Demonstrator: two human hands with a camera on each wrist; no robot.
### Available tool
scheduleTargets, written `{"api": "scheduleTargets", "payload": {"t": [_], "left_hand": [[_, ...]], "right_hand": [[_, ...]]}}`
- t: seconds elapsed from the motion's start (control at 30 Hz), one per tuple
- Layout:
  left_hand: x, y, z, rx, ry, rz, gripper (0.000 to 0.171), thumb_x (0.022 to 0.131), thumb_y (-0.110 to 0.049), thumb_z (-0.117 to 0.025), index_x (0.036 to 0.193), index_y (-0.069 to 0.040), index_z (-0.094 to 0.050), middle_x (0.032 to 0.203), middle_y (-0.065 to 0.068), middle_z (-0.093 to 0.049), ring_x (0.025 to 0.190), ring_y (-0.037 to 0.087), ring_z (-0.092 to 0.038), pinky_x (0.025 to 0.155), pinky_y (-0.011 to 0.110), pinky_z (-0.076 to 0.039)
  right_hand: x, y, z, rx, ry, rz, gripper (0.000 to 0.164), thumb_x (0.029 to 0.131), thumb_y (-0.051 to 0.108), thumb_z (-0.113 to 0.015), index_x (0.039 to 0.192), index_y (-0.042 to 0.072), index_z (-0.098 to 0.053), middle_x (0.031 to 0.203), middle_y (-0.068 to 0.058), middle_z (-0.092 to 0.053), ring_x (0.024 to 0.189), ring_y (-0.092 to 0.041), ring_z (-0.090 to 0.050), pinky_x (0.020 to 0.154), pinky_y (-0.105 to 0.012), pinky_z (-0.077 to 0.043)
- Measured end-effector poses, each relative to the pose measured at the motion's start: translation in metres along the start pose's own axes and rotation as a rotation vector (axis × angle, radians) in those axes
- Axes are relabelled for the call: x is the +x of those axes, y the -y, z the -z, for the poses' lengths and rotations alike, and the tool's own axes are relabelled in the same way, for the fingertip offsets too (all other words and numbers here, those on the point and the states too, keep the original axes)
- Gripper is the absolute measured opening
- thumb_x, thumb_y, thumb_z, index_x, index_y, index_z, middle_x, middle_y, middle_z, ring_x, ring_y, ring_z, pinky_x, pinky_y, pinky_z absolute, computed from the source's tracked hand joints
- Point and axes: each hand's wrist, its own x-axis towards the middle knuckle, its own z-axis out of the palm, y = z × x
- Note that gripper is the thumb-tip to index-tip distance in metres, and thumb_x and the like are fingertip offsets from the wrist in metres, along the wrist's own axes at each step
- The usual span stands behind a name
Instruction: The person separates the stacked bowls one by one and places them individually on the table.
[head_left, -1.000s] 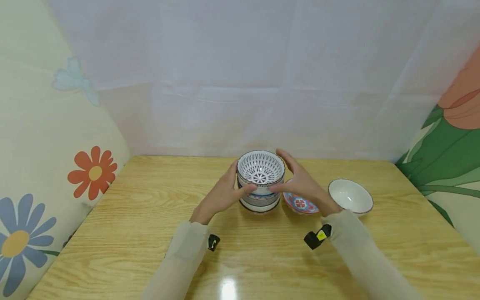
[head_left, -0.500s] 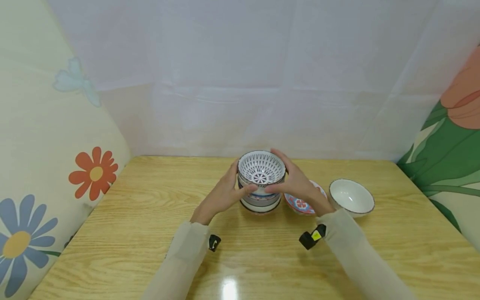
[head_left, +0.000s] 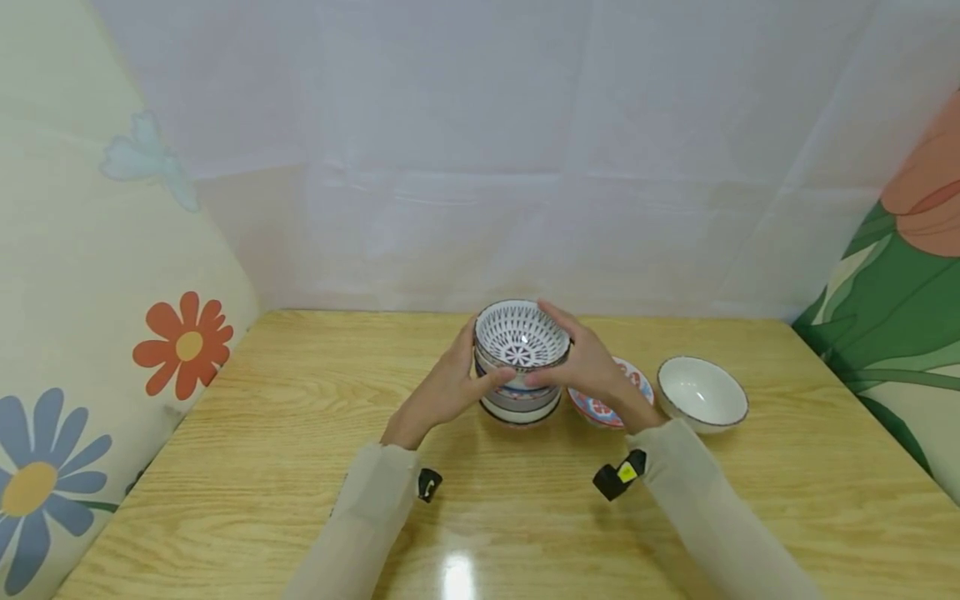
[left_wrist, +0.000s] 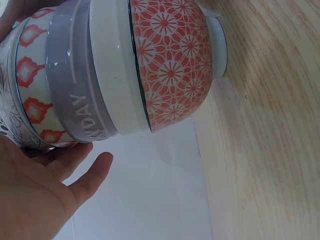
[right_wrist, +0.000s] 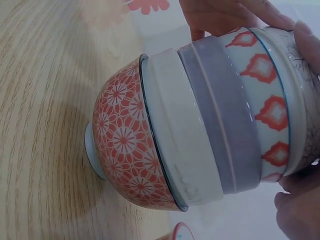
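A stack of several nested bowls stands on the table in front of me. The top bowl [head_left: 522,335] is white inside with black dashes and a dark rim. My left hand [head_left: 447,382] holds its left side, thumb across the front. From the right, my right hand [head_left: 588,363] grips the same bowl, thumb in front and fingers at the far rim. Below come a bowl with red motifs [right_wrist: 272,114], a grey-purple bowl [left_wrist: 75,70], a cream bowl [left_wrist: 112,65] and, at the bottom, a red floral bowl [left_wrist: 172,65] whose foot is at the table.
Right of the stack sits a red-and-blue patterned bowl [head_left: 602,409], partly behind my right wrist. Farther right is a white bowl [head_left: 702,392] with a dark rim. The wooden table [head_left: 315,375] meets a pale cloth backdrop [head_left: 450,167] at its far edge.
My right hand has shifted slightly left and closed in against the top bowl, uncovering more of the red-and-blue bowl. The left hand and the stack stay about where they were.
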Motion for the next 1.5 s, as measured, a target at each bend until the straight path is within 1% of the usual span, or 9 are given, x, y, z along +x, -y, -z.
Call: {"api": "scheduleTargets", "payload": {"t": [0.1, 0.27, 0.57, 0.67, 0.8, 0.97, 1.17, 1.37, 1.5], "left_hand": [[-0.001, 0.000, 0.000, -0.006, 0.002, 0.004, 0.108, 0.080, -0.073, -0.053, 0.154, -0.010, -0.005, 0.157, 0.012, -0.021, 0.143, 0.028, -0.024, 0.115, 0.051, -0.025], [-0.002, 0.001, -0.001, -0.019, 0.007, -0.004, 0.111, 0.078, -0.077, -0.049, 0.154, -0.011, -0.004, 0.158, 0.012, -0.019, 0.143, 0.027, -0.024, 0.115, 0.050, -0.025], [-0.002, 0.002, -0.002, -0.024, 0.005, -0.003, 0.106, 0.081, -0.072, -0.052, 0.154, -0.013, -0.003, 0.158, 0.011, -0.018, 0.144, 0.027, -0.023, 0.115, 0.050, -0.024], [-0.002, 0.002, -0.002, -0.034, 0.010, -0.011, 0.104, 0.082, -0.071, -0.052, 0.154, -0.014, -0.004, 0.158, 0.010, -0.018, 0.144, 0.026, -0.023, 0.115, 0.050, -0.024], [-0.001, 0.002, -0.002, -0.048, 0.012, -0.020, 0.103, 0.082, -0.070, -0.052, 0.154, -0.014, -0.005, 0.158, 0.010, -0.019, 0.144, 0.026, -0.024, 0.115, 0.050, -0.024], [-0.002, 0.001, -0.002, -0.041, 0.012, -0.017, 0.103, 0.083, -0.070, -0.052, 0.154, -0.013, -0.004, 0.158, 0.010, -0.019, 0.144, 0.026, -0.024, 0.115, 0.050, -0.025], [0.000, 0.001, -0.002, -0.036, 0.014, -0.013, 0.108, 0.078, -0.077, -0.048, 0.154, -0.016, -0.002, 0.159, 0.010, -0.016, 0.144, 0.027, -0.023, 0.114, 0.052, -0.025], [0.001, 0.003, -0.002, -0.034, 0.008, -0.018, 0.109, 0.076, -0.080, -0.047, 0.154, -0.016, -0.006, 0.156, 0.013, -0.022, 0.142, 0.030, -0.027, 0.113, 0.054, -0.028], [0.001, 0.003, -0.002, -0.030, 0.010, -0.007, 0.109, 0.075, -0.080, -0.047, 0.154, -0.015, -0.009, 0.154, 0.013, -0.026, 0.141, 0.029, -0.029, 0.112, 0.053, -0.028]], "right_hand": [[0.000, 0.000, -0.001, 0.015, -0.008, -0.003, 0.108, 0.063, 0.022, -0.090, 0.151, 0.020, -0.027, 0.157, -0.005, -0.025, 0.140, -0.031, -0.030, 0.113, -0.051, -0.027], [-0.001, -0.001, -0.002, 0.033, -0.008, 0.004, 0.108, 0.063, 0.026, -0.090, 0.151, 0.019, -0.028, 0.158, -0.004, -0.024, 0.142, -0.030, -0.027, 0.113, -0.051, -0.027], [-0.001, 0.000, -0.002, 0.032, -0.011, 0.003, 0.110, 0.063, 0.028, -0.090, 0.152, 0.019, -0.026, 0.158, -0.004, -0.022, 0.143, -0.030, -0.024, 0.114, -0.051, -0.026], [-0.001, 0.000, -0.001, 0.037, -0.020, 0.005, 0.110, 0.062, 0.026, -0.090, 0.152, 0.017, -0.026, 0.158, -0.005, -0.023, 0.144, -0.030, -0.023, 0.114, -0.051, -0.025], [0.000, -0.001, 0.000, 0.038, -0.029, 0.003, 0.110, 0.062, 0.024, -0.090, 0.151, 0.016, -0.027, 0.158, -0.005, -0.024, 0.143, -0.030, -0.025, 0.114, -0.050, -0.026], [0.000, 0.000, 0.000, 0.044, -0.036, 0.000, 0.108, 0.064, 0.022, -0.090, 0.151, 0.016, -0.027, 0.157, -0.006, -0.024, 0.143, -0.030, -0.025, 0.113, -0.050, -0.028], [-0.001, 0.003, 0.004, 0.062, -0.070, 0.005, 0.105, 0.065, 0.018, -0.088, 0.151, 0.014, -0.028, 0.157, -0.005, -0.025, 0.145, -0.028, -0.021, 0.116, -0.049, -0.024], [-0.001, 0.008, 0.009, 0.077, -0.079, 0.005, 0.105, 0.066, 0.013, -0.087, 0.151, 0.013, -0.027, 0.157, -0.006, -0.024, 0.145, -0.028, -0.020, 0.116, -0.048, -0.023], [-0.001, 0.013, 0.012, 0.061, -0.086, 0.008, 0.105, 0.066, 0.010, -0.087, 0.151, 0.010, -0.026, 0.157, -0.009, -0.024, 0.145, -0.029, -0.021, 0.116, -0.047, -0.023]]}}
